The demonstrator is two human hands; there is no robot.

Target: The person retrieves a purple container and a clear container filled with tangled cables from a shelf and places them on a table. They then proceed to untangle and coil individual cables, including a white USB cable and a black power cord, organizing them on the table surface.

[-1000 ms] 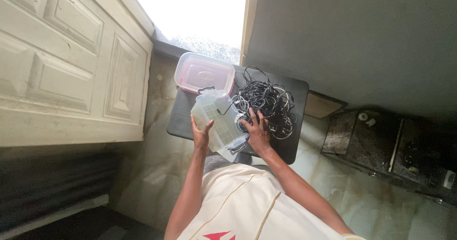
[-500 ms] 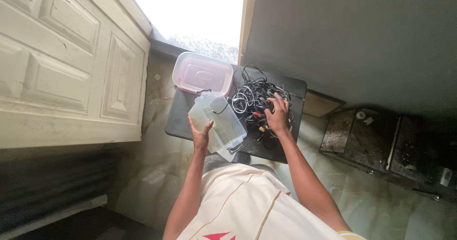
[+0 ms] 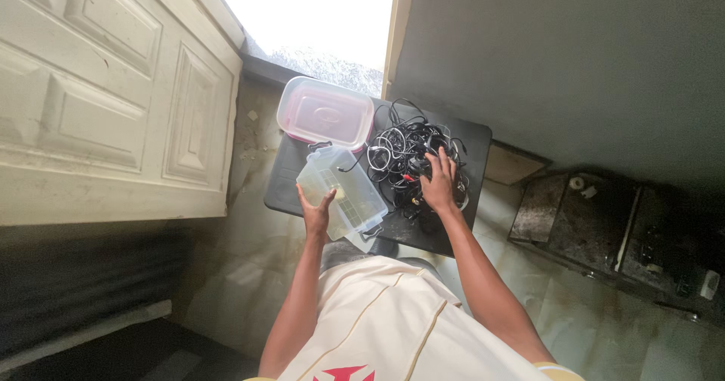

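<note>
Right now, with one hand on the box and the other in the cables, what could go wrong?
1. The right hand rests on a tangled cable pile; lifting one cable may drag the others off the small black table.
2. The left hand holds the clear plastic box tilted at the table's near edge, so it could slip.
3. A pulled cable might snag the pink-rimmed lid nearby.

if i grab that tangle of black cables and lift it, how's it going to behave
The cable tangle looks floppy: thin looped wires, so it would likely sag and trail strands. Knotted as it is under the right hand, it probably lifts as one clump. Loose ends might snag the clear box beside it.
</note>
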